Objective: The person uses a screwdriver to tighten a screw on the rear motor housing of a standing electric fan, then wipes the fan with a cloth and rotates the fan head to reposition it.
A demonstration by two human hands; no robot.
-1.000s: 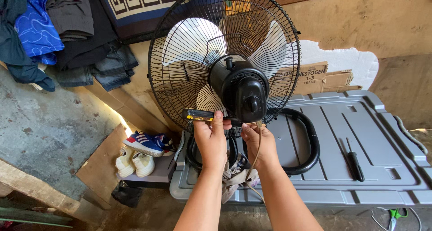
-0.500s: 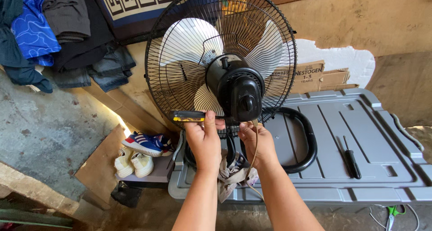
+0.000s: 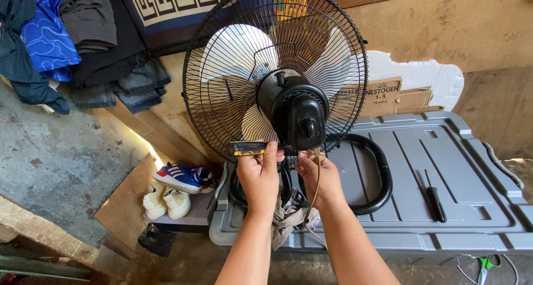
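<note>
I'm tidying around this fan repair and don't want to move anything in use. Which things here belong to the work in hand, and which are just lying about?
In use:
- left hand holding the yellow-and-black screwdriver
- right hand under the motor housing
- black fan
- grey lid bearing it

Lying about:
- black screwdriver
- sneakers
- hanging clothes
- cardboard boxes

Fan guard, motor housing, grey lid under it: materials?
Round black fan guard: thin wire, probably painted metal. Black motor housing: likely moulded plastic, smooth with a slight sheen. Flat grey ribbed lid: likely matte moulded plastic, with pressed-in panels.
</note>
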